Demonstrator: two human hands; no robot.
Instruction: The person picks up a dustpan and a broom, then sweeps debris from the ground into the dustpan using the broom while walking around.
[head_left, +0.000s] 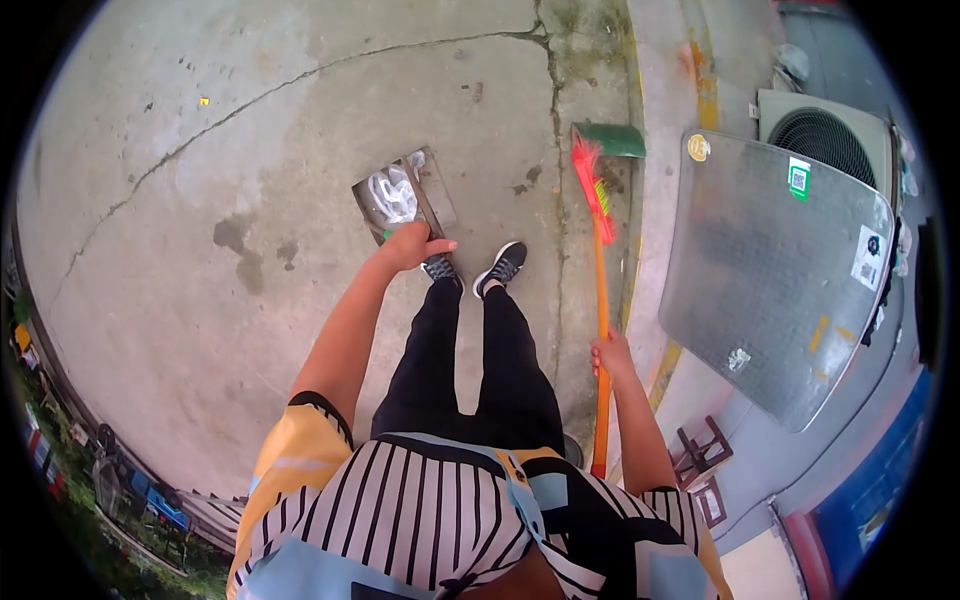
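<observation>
My left hand [410,246] is wrapped round the handle of a dustpan [428,168], which is low over the concrete just ahead of my left shoe. Crumpled white plastic [393,194] lies in the pan. On the other side, my right hand [611,354] grips the orange pole of a broom [601,290]. The broom's red head, with red and yellow-green bristles, points away from me. Beside that head is a curved dark green piece [612,140]; whether it belongs to the broom I cannot tell.
A large grey board [775,260] with stickers stands at the right, partly covering an air-conditioner unit [825,140]. A small brown wooden stool [703,450] is below it. Cracks and dark stains mark the concrete floor [320,120]. Plants [150,535] line the lower left.
</observation>
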